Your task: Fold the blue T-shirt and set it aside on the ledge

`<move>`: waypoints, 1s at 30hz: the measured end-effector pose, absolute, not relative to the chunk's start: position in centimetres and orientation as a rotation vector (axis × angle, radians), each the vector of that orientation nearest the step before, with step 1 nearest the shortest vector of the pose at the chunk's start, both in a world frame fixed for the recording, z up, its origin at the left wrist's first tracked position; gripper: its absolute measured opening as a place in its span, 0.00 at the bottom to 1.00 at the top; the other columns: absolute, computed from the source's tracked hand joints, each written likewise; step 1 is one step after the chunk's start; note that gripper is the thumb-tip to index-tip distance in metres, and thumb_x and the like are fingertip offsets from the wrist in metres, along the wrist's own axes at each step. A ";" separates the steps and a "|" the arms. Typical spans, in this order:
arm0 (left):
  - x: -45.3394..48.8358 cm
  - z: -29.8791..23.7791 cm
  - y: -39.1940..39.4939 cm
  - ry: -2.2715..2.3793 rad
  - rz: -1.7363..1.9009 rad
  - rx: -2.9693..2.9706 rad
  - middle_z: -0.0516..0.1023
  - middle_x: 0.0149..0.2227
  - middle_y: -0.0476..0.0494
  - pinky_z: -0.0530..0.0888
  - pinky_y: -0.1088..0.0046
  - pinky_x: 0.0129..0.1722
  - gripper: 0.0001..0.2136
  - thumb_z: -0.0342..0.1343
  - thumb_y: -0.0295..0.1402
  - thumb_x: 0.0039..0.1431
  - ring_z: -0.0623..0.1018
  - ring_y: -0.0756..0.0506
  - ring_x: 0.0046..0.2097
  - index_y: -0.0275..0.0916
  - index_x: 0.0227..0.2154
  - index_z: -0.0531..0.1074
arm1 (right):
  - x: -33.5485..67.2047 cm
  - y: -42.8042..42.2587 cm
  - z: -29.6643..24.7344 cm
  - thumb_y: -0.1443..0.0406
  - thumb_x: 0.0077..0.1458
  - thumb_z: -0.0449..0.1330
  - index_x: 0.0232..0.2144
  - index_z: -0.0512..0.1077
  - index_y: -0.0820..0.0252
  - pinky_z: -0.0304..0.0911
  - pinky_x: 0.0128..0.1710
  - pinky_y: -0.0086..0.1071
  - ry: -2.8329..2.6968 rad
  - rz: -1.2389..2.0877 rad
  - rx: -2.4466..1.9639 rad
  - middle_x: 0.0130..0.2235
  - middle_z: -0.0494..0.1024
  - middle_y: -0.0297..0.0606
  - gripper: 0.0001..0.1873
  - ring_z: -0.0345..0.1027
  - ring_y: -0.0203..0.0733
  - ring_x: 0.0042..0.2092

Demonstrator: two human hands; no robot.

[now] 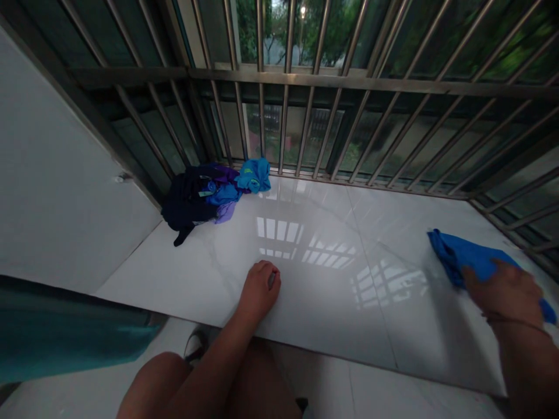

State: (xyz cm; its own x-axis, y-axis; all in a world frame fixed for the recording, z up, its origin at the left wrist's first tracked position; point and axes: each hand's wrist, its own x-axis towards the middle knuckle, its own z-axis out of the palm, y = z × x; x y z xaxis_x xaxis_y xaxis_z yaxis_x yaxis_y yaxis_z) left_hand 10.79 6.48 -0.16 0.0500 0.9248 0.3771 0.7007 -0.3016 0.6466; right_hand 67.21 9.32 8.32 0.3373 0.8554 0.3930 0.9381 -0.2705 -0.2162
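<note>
One head cam, looking fwd and down over the tiled ledge [332, 273] toward the window bars [305, 87], close in.

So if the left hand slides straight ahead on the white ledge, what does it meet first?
Probably nothing close: the left hand points across bare white ledge toward the metal bars. The pile of clothes lies off to its left. Depth is hard to judge.
</note>
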 end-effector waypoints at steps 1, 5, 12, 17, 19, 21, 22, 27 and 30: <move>10.8 -0.1 6.4 1.655 1.100 2.049 0.82 0.40 0.41 0.81 0.54 0.50 0.06 0.55 0.29 0.70 0.81 0.38 0.45 0.44 0.38 0.76 | 65.2 8.3 7.2 0.47 0.67 0.51 0.68 0.72 0.70 0.62 0.63 0.71 -1.587 -0.289 -2.207 0.59 0.75 0.79 0.40 0.67 0.83 0.68; 10.7 -0.2 6.0 1.631 1.049 2.089 0.83 0.41 0.41 0.81 0.52 0.51 0.06 0.57 0.29 0.70 0.82 0.37 0.46 0.45 0.38 0.77 | 56.4 2.3 0.8 0.46 0.70 0.55 0.69 0.69 0.66 0.64 0.72 0.64 -1.950 -0.209 -1.876 0.68 0.74 0.67 0.37 0.67 0.73 0.72; 8.5 0.7 12.9 1.575 1.004 1.954 0.83 0.43 0.43 0.82 0.59 0.51 0.05 0.59 0.29 0.69 0.85 0.40 0.47 0.45 0.39 0.80 | 49.3 -3.8 -4.0 0.49 0.76 0.55 0.64 0.75 0.57 0.65 0.71 0.66 -2.071 -0.149 -1.779 0.69 0.78 0.56 0.26 0.74 0.67 0.69; 7.1 2.7 23.2 1.856 0.891 1.888 0.82 0.52 0.36 0.80 0.57 0.58 0.08 0.62 0.30 0.67 0.83 0.37 0.54 0.41 0.47 0.78 | 48.8 -3.2 -2.3 0.50 0.76 0.54 0.58 0.79 0.55 0.67 0.69 0.62 -2.021 -0.133 -1.831 0.64 0.82 0.52 0.23 0.77 0.63 0.65; 6.9 2.8 25.7 1.902 0.894 1.888 0.81 0.56 0.31 0.75 0.51 0.66 0.10 0.62 0.31 0.66 0.80 0.33 0.60 0.39 0.49 0.76 | 49.9 -1.8 -1.1 0.50 0.76 0.54 0.56 0.81 0.56 0.71 0.66 0.58 -2.051 -0.103 -1.859 0.60 0.84 0.52 0.23 0.79 0.61 0.61; 7.0 2.2 26.7 1.958 0.867 1.915 0.79 0.59 0.26 0.70 0.44 0.69 0.11 0.62 0.33 0.68 0.77 0.28 0.66 0.37 0.50 0.76 | 52.1 0.7 0.4 0.50 0.75 0.53 0.56 0.81 0.60 0.70 0.66 0.57 -2.025 -0.163 -1.947 0.59 0.83 0.55 0.25 0.77 0.62 0.61; 7.1 1.8 26.8 1.993 0.833 1.950 0.79 0.61 0.25 0.69 0.42 0.70 0.12 0.62 0.35 0.69 0.75 0.26 0.67 0.37 0.51 0.76 | 53.8 2.4 1.2 0.50 0.74 0.52 0.58 0.80 0.63 0.66 0.68 0.59 -1.960 -0.250 -2.028 0.62 0.80 0.59 0.28 0.75 0.64 0.63; 7.3 0.7 26.1 2.162 0.643 2.060 0.82 0.61 0.31 0.72 0.48 0.64 0.13 0.54 0.40 0.75 0.78 0.29 0.65 0.40 0.53 0.76 | 65.4 11.2 2.4 0.49 0.71 0.52 0.75 0.64 0.80 0.54 0.67 0.75 -1.374 -0.408 -2.563 0.76 0.60 0.79 0.45 0.55 0.84 0.75; 7.3 1.0 26.1 2.185 0.604 2.055 0.83 0.60 0.33 0.73 0.52 0.62 0.12 0.54 0.38 0.74 0.79 0.32 0.63 0.40 0.53 0.77 | 72.6 14.1 0.0 0.51 0.71 0.46 0.70 0.72 0.83 0.66 0.53 0.67 -1.395 -0.202 -2.649 0.59 0.76 0.84 0.43 0.75 0.82 0.60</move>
